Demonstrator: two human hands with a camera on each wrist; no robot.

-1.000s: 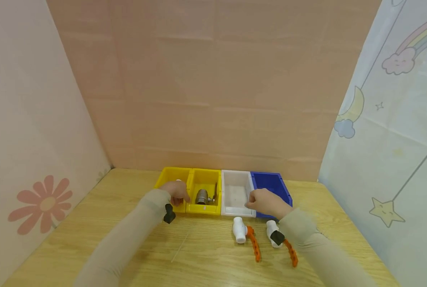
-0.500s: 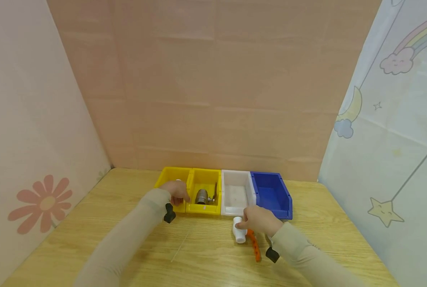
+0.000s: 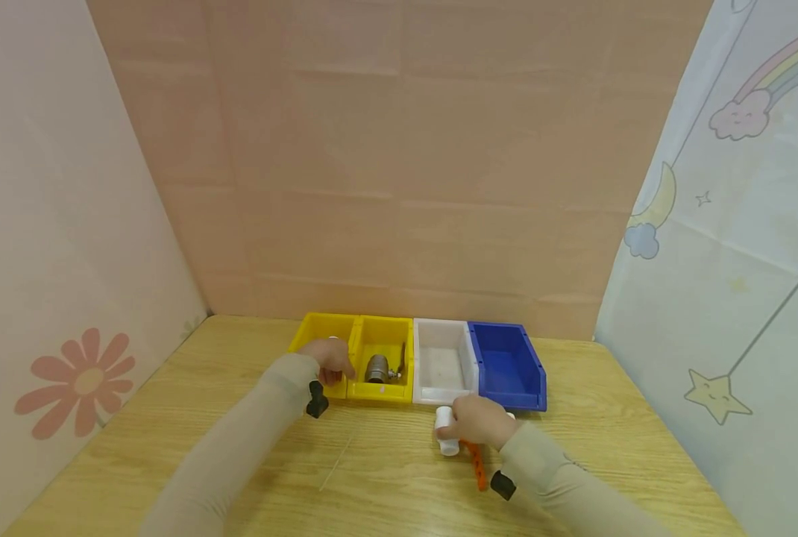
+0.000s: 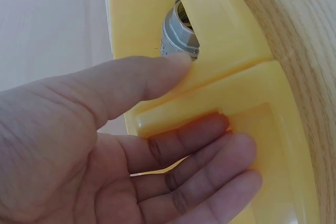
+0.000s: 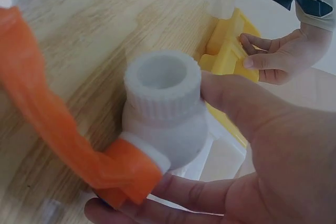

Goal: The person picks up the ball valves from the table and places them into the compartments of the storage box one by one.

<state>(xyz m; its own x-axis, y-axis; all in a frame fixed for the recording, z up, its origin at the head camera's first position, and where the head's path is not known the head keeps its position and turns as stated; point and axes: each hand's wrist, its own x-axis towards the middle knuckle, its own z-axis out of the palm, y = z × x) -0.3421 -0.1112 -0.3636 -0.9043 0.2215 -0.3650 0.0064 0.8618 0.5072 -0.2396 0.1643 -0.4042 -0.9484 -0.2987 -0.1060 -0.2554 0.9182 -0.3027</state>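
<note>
My right hand (image 3: 479, 421) grips a white plastic ball valve (image 5: 165, 114) on the table, thumb against its body and fingers round the other side. The valve's orange lever handle (image 3: 476, 470) points toward the near side. My left hand (image 3: 330, 359) is over the front of the left yellow bin (image 3: 308, 326), by the wall it shares with the second yellow bin (image 3: 385, 324). Its fingers are loosely bent and hold nothing in the left wrist view. A metal ball valve (image 3: 376, 369) lies in the second yellow bin, behind my left thumb.
A white bin (image 3: 441, 350) and a blue bin (image 3: 506, 358) continue the row to the right. The other white valve (image 3: 510, 415) is mostly hidden behind my right hand and wrist. A thin pale strip (image 3: 337, 462) lies on the wooden table (image 3: 385, 492).
My right hand has come down and toward me from in front of the white and blue bins onto the left one of the two white valves. My left hand has stayed still.
</note>
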